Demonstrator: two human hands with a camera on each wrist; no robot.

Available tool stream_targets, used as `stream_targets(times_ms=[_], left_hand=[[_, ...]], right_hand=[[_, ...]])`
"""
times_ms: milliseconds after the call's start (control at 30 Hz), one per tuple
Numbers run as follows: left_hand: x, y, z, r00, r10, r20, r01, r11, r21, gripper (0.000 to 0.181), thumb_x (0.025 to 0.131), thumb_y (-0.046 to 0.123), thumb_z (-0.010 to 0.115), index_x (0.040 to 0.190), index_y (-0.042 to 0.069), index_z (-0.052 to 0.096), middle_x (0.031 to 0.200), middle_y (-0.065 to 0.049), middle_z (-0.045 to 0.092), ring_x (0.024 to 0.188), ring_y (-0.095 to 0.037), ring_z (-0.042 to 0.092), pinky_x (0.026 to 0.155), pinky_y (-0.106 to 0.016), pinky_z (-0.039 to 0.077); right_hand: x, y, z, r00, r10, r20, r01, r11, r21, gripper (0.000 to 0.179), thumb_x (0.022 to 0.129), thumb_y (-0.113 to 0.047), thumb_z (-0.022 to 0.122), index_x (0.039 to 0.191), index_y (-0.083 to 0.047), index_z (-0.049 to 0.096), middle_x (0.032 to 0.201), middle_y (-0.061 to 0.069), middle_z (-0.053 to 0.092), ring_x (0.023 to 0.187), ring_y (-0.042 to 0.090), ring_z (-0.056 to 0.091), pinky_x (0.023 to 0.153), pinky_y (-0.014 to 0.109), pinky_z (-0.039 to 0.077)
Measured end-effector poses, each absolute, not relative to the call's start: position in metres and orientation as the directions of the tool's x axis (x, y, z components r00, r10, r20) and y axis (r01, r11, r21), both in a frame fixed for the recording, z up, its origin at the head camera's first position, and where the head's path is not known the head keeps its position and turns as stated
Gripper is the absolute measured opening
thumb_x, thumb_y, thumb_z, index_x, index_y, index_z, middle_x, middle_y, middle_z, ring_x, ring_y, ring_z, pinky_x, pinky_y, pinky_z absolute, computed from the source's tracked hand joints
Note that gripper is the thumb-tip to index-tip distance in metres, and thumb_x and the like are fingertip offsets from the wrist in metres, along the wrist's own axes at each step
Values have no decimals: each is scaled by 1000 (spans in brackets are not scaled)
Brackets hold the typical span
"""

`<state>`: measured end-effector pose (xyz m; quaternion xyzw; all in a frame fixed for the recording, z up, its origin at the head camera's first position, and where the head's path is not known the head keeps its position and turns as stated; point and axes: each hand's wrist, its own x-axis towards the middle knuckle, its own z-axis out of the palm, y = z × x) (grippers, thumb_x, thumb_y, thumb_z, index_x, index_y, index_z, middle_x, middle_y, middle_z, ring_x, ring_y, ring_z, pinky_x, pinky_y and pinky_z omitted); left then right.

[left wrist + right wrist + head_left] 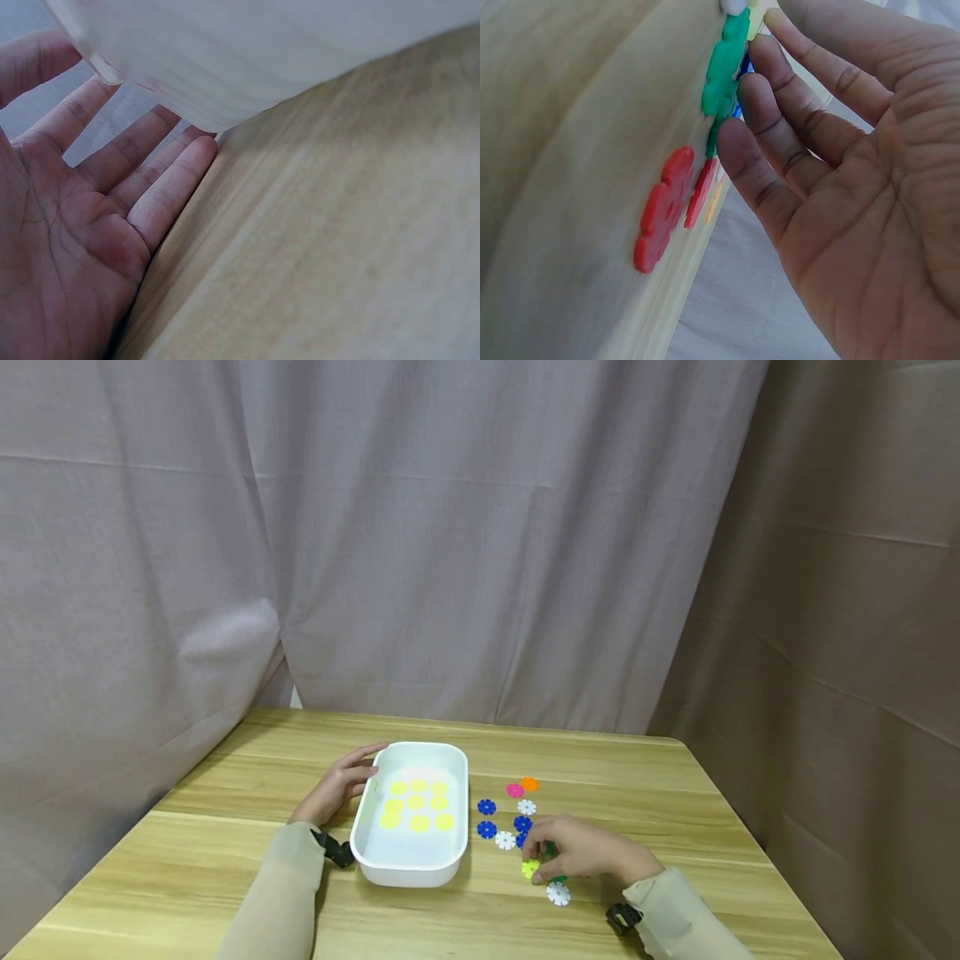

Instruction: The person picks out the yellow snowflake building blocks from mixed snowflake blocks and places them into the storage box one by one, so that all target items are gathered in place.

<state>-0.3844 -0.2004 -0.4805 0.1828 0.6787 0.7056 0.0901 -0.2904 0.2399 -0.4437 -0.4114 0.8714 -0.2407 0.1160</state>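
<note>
A white plastic tray (408, 877) holds several yellow notched discs (419, 823). My left hand (341, 789) rests against the tray's left side, its fingers stretched out along the wall and rim; the left wrist view shows the fingertips at the tray's pale underside (225, 67). To the right of the tray, my right hand (581, 847) pinches a yellow-green notched disc (529, 867) between thumb and fingers, low over the table. Green discs (726, 64) lie beneath this hand, mostly hidden in the head view. A white disc (558, 893) lies just in front of it.
Blue discs (487, 830), white discs (506, 841), a pink disc (515, 790) and an orange disc (529, 784) lie on the wooden table (600, 768) right of the tray. Red discs (664, 210) show in the right wrist view. Grey curtains (450, 568) hang behind.
</note>
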Motion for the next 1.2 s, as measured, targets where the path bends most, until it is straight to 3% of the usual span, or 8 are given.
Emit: stream_targets(times_ms=[467,1200], left_hand=[[-384,-200,-480,-920,368,132,118,-60,991,55,101,13,54,154,11,41,147,-26,46,131,-39,50,97,-37,53],[-384,-200,-480,-914,379,145,132,-61,989,55,102,13,54,155,9,39,147,-28,45,132,-43,48,98,-39,53]], right_hand=[[-290,237,-442,-624,-781,16,-668,523,-530,21,85,-25,82,100,-20,67,97,-7,62,83,16,61,71,22,53],[-288,239,-437,-629,-777,20,-629,494,-600,11,88,-15,77,91,-17,67,86,-7,60,73,2,54,63,22,53]])
